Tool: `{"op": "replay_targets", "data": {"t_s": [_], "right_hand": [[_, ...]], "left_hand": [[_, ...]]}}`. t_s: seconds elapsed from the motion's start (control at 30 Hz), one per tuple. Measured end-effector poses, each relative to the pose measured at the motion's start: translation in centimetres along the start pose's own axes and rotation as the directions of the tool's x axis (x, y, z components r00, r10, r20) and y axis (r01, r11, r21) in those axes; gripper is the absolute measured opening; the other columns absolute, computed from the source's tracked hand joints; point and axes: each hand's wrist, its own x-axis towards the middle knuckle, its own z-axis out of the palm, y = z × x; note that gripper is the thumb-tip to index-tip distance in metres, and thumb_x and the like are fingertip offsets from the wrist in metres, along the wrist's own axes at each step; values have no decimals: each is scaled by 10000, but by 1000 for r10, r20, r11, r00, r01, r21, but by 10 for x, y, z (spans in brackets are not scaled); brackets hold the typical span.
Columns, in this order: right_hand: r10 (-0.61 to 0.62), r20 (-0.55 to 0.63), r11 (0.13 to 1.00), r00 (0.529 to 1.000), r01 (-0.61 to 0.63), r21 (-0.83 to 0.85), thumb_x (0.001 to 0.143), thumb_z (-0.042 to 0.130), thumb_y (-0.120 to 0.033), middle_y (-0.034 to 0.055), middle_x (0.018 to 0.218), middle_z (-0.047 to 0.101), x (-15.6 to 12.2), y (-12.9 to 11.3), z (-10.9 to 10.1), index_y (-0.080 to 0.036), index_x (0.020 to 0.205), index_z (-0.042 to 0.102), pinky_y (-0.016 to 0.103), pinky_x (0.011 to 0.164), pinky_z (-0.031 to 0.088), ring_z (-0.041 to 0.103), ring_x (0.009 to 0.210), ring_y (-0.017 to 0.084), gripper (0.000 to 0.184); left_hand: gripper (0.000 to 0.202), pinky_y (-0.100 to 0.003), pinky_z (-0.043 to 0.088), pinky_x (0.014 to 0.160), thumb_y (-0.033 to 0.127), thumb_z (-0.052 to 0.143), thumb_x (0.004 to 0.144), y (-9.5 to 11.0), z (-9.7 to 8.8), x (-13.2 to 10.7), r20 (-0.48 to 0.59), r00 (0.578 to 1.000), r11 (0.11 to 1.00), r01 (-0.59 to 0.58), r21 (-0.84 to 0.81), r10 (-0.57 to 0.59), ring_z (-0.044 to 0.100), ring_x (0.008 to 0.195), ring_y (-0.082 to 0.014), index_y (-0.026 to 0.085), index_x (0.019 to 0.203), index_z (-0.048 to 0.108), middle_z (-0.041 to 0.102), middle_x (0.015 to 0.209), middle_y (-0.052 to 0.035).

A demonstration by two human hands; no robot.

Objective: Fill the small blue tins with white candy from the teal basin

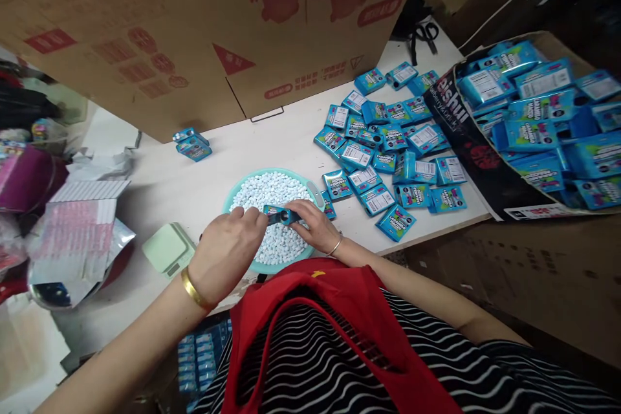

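A small blue candy box (274,211) is held between my two hands over a basin, with a dark opening visible near its right end. My left hand (228,246), with a gold bangle at the wrist, is closed on the box's left end, its fingertips mostly hidden. On the other end, my right hand (316,226) pinches the box between thumb and fingers. Below them, the light-green basin (231,197) is full of small white candies (279,247). Several similar blue boxes (385,162) lie in a loose pile right of the basin.
A large carton (194,32) stands along the table's back. At right, an open carton (466,136) overflows with blue boxes. A pale green scale (168,249) sits left of the basin; blue boxes (193,144) stand behind it. Black-handled scissors (424,37) lie at the back.
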Motion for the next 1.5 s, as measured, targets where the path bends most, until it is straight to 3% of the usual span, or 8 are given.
{"op": "replay_targets", "data": {"t_s": [0.13, 0.27, 0.4, 0.57, 0.77, 0.93, 1.1, 1.5], "right_hand": [[30, -8, 1000, 1000, -30, -8, 877, 513, -163, 129, 1151, 598, -2, 4, -4, -182, 1235, 501, 441, 989, 471, 539, 1129, 245, 358], [92, -50, 996, 994, -93, -5, 878, 532, -197, 121, 1161, 606, 0, 7, -18, -195, 1226, 511, 432, 979, 471, 549, 1125, 238, 349], [154, -131, 988, 979, -157, -11, 879, 559, -248, 100, 1141, 617, 3, 11, -36, -216, 1201, 525, 411, 950, 479, 568, 1091, 225, 325], [222, -186, 971, 957, -235, -52, 869, 582, -277, 91, 1121, 619, 3, 14, -46, -218, 1171, 542, 391, 928, 486, 577, 1055, 223, 310], [271, -168, 959, 948, -281, -44, 867, 580, -310, 88, 1105, 622, -1, 13, -45, -222, 1166, 544, 404, 905, 493, 585, 1022, 230, 314], [206, -120, 977, 971, -211, -29, 877, 556, -255, 103, 1136, 612, -3, 14, -37, -211, 1186, 530, 417, 943, 476, 564, 1081, 234, 314], [80, -52, 996, 995, -81, -22, 877, 534, -198, 114, 1148, 604, 0, 11, -23, -197, 1205, 516, 436, 969, 469, 546, 1112, 236, 328], [15, 15, 1000, 1000, -16, 25, 875, 523, -163, 109, 1161, 594, 1, -2, -3, -218, 1246, 483, 469, 980, 473, 536, 1133, 237, 378]], "left_hand": [[192, -336, 464, 681, 193, 416, 915, -29, 39, -5, -106, 990, 987, 82, -141, -97, 592, 878, -233, 200, 1035, 565, 626, 942, -57], [207, -342, 469, 730, 255, 419, 908, -55, 130, 8, 55, 971, 899, 238, -368, -234, 600, 912, -242, 191, 1021, 580, 633, 992, -79], [191, -347, 469, 821, 201, 458, 855, -30, 209, 47, 88, 976, 790, 212, -576, -198, 598, 969, -245, 178, 980, 600, 645, 1012, -102], [256, -354, 469, 882, 144, 451, 825, 15, 237, 91, -7, 983, 713, 129, -689, -184, 594, 1003, -226, 166, 1055, 561, 637, 1065, -117], [253, -332, 489, 827, 273, 475, 872, -1, 219, 65, -104, 983, 626, 15, -780, -152, 604, 903, -187, 167, 1094, 538, 645, 1015, -84], [243, -315, 483, 784, 302, 480, 894, -27, 169, 24, -236, 961, 603, -105, -791, -142, 595, 871, -164, 180, 1096, 536, 635, 991, -70], [223, -315, 484, 789, 277, 453, 913, -39, 109, 9, -285, 957, 723, -162, -672, -51, 597, 889, -169, 197, 1106, 532, 638, 1009, -66], [332, -346, 473, 608, 53, 350, 839, -12, 5, -1, -52, 998, 997, -25, -70, 21, 585, 747, -238, 182, 1060, 563, 636, 842, -93]]}}
